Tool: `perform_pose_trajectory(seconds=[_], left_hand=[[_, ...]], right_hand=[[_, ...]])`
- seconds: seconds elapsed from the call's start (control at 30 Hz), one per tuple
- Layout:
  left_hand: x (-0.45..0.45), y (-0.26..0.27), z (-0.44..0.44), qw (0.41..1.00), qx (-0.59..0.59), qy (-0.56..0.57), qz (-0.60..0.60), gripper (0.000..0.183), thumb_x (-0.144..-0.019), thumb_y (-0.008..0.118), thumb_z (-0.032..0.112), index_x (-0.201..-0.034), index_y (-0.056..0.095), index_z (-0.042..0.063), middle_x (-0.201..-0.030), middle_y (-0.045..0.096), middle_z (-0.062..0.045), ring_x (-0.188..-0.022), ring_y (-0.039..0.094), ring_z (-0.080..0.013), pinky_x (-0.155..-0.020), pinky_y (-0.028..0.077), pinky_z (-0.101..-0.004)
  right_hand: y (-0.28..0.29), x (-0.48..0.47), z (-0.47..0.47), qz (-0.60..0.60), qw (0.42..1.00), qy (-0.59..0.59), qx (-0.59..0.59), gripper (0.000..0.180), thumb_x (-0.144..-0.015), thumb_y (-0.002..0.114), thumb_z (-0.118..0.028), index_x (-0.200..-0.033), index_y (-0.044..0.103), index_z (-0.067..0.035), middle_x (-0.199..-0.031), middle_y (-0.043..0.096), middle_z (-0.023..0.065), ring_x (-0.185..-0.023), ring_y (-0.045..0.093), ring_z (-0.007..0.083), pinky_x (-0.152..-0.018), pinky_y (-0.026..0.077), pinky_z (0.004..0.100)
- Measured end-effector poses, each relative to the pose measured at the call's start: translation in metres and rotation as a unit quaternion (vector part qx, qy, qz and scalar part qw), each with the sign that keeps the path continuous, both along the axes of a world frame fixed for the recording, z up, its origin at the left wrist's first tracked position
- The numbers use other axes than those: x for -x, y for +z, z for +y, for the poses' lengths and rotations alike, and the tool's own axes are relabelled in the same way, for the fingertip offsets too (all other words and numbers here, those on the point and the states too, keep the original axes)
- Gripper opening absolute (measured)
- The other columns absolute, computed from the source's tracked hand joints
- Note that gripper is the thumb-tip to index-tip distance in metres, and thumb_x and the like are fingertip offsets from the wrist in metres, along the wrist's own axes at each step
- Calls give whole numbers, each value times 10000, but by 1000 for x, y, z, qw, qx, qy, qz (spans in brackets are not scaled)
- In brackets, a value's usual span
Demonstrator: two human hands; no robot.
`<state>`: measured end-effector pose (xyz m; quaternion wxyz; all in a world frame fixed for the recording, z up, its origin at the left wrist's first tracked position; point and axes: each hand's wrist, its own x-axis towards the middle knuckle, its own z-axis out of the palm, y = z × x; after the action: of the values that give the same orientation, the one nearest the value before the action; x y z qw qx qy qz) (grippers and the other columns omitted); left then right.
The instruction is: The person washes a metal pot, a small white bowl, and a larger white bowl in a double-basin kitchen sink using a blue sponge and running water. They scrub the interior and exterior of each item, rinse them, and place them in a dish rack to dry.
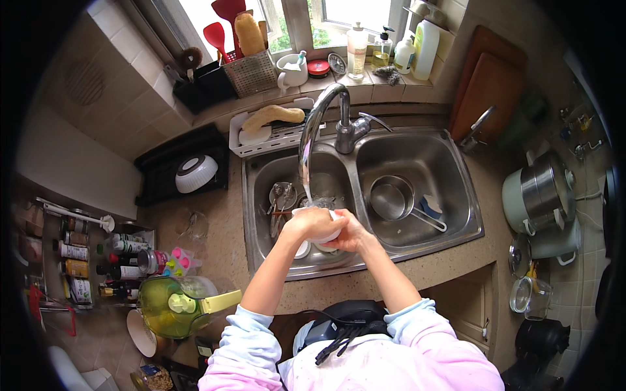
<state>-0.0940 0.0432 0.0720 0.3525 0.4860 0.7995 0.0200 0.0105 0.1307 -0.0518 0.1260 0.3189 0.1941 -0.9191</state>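
Observation:
Over the left basin [332, 171] of a double stainless-steel sink, my two hands are on a white bowl [322, 239]. My left hand [313, 223] lies across its top, with the fingertips hidden. From the other side my right hand [348, 231] grips the rim, thumb uppermost. Water runs from the curved chrome faucet [313, 127] just beyond my left hand. Beneath and beside the hands are white dishes [302, 250], partly covered by the bowl and my arms. Spoons and other cutlery [277, 205] rest at the basin's left side with a small metal dish.
In the right basin are a steel saucepan [391, 198] and a blue-white sponge [431, 206]. A black rack [146, 176] with an upturned white bowl [196, 174] stands left. A green-lidded pitcher [181, 305] is near my left arm; pots [538, 195] stand right. Bottles [357, 51] line the sill.

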Motion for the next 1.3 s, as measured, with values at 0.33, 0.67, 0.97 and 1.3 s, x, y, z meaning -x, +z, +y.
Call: perform_pose_trajectory(seconds=[0.33,0.67,0.97,1.3], left_hand=[[36,-51,-6,982,-148,82,-81,657,-1013,192,496,-1190,593,6,-1098,628,-256,-1077,578,-357,-950,404,-418],[13,-21,-1,985,-33,165,-48,880,-926,117,687,-1239,569,0,-1248,549,-277,-1208,489,-405,-1033,349,-397],[-3,-6,-5,946,-273,78,155,564,-969,409,424,-686,681,18,-755,655,-225,-750,637,-382,-725,483,-466],[27,-67,-28,872,-414,241,97,684,-754,562,65,-1392,339,-45,-1379,361,-297,-1294,369,-403,-1103,275,-429]], right_hand=[[44,20,-5,14,946,-92,-311,535,-954,315,-484,-1304,461,-106,-1209,562,136,-1077,584,281,-823,524,482],[43,22,-2,10,926,-113,-360,530,-978,318,-529,-1268,480,-116,-1189,561,135,-1048,587,238,-750,563,437],[33,17,4,12,999,-52,-9,507,-930,268,-364,-1274,472,-53,-1230,548,161,-1115,561,327,-927,505,490],[19,18,0,127,973,-172,-83,539,-863,346,-330,-1328,439,-75,-1260,537,139,-1109,573,288,-859,520,468]])
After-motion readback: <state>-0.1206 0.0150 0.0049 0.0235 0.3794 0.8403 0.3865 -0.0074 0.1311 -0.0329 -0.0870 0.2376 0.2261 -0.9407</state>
